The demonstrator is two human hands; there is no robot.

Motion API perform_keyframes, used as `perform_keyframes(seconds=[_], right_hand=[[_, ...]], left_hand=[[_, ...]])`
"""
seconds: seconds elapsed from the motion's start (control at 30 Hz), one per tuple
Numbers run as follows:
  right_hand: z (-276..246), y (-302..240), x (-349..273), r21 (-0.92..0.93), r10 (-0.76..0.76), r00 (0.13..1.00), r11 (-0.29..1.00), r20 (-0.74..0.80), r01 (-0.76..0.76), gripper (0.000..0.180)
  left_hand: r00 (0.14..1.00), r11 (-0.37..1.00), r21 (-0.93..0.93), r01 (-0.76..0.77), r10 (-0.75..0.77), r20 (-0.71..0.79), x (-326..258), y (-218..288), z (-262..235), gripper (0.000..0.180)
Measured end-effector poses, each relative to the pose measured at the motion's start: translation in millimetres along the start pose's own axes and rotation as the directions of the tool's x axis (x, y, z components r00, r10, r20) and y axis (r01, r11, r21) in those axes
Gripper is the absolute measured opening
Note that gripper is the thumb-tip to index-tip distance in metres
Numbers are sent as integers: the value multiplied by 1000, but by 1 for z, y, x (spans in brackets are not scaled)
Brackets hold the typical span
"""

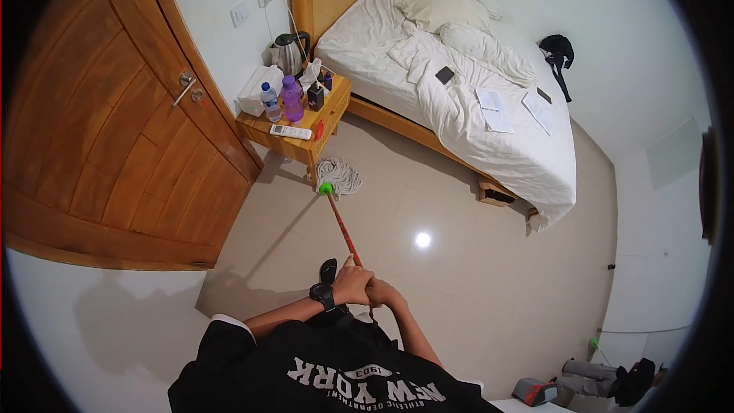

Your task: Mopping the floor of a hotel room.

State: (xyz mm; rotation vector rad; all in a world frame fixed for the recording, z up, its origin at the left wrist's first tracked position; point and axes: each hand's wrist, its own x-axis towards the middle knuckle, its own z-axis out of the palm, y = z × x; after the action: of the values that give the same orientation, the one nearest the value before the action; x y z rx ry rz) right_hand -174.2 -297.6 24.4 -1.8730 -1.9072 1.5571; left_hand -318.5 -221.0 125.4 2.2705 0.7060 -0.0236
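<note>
A string mop [340, 176] with a green socket and a red handle rests its head on the tiled floor, beside the leg of the nightstand. My left hand [352, 284], with a black watch at the wrist, is wrapped round the handle, one finger stretched along it. Close against it, my right hand [381, 292] grips the handle's upper end; part of its fingers is hidden. The handle slopes away from my body to the mop head.
A wooden nightstand [329, 118] carries bottles, a kettle, a tissue box and a remote control [290, 131]. Behind it stands a bed [367, 73] with rumpled white bedding, papers and phones. A wooden door [115, 130] is at left. A dustpan [535, 391] lies at lower right.
</note>
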Motion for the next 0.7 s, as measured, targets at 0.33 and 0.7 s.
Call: perform_keyframes(seconds=[0.33,0.7], right_hand=[[-12,-11,76,30,-179,983,983,-47,180,40],[0,-43,66,196,321,912,941,-255,-276,48]], left_hand=[[990,999,36,41,-36,-137,15,-61,26,46],[999,961,-277,21,-30,-26,3,-57,-22,53]])
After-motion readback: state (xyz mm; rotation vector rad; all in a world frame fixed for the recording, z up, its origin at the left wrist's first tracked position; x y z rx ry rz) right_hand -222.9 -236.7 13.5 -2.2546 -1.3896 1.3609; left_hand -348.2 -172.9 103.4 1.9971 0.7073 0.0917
